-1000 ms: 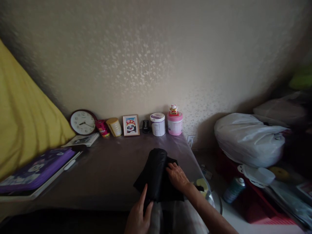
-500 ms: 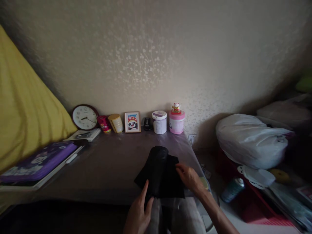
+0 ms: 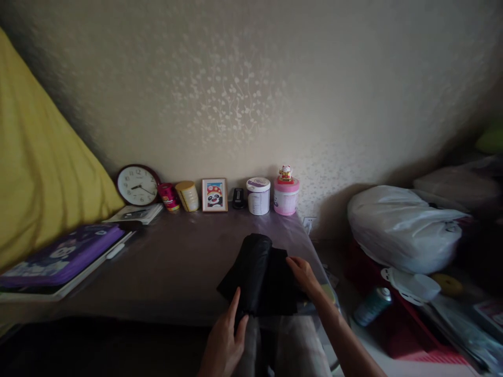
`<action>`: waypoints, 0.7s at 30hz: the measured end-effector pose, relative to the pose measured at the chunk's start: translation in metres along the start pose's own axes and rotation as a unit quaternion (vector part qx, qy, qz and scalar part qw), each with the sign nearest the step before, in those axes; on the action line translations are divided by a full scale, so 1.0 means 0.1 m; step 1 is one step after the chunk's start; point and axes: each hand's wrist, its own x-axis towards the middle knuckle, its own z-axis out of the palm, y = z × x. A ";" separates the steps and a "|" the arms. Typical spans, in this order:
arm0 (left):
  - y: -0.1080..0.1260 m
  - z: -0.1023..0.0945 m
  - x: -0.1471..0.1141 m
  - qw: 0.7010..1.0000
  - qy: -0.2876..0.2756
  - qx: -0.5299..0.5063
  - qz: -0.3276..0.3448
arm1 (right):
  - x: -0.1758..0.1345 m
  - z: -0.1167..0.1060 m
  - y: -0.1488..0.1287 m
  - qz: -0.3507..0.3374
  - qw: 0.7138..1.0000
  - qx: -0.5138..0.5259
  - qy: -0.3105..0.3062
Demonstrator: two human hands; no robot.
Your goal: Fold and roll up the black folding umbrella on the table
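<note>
A black cloth bundle (image 3: 253, 275) lies at the front edge of the table, its middle a thick, slightly shiny roll with flat flaps on both sides. I cannot make out exactly what kind of thing it is. My left hand (image 3: 228, 332) grips its lower end, index finger stretched along the side and thumb near the bottom. On the other side, my right hand (image 3: 302, 273) pinches the upper outer edge of the right flap. That hand's fingertips are partly hidden.
Along the wall stand a clock (image 3: 137, 185), a picture frame (image 3: 214, 195), a white tub (image 3: 258, 197) and a pink tub (image 3: 286, 199) topped by a cat figurine (image 3: 285, 173). A purple case (image 3: 63, 256) lies left. Right of the table are a spray can (image 3: 372, 306) and a white bag (image 3: 404, 228).
My right hand has shifted slightly up and right along the flap's edge. My left hand and the roll stay nearly in place; the view has moved slightly.
</note>
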 end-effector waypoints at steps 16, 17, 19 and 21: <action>0.03 -0.06 -0.01 0.998 0.008 -0.066 0.009 | 0.10 0.24 -0.15 -0.065 0.996 0.051 0.021; 0.03 -0.07 -0.01 0.997 0.009 -0.070 0.011 | 0.10 0.25 -0.19 -0.063 0.996 0.067 0.018; 0.02 -0.07 -0.01 0.997 0.010 -0.074 0.015 | 0.10 0.29 -0.26 -0.059 0.994 0.093 0.012; 0.00 -0.07 0.00 0.997 0.011 -0.071 0.019 | 0.11 0.33 -0.33 -0.053 0.992 0.115 0.005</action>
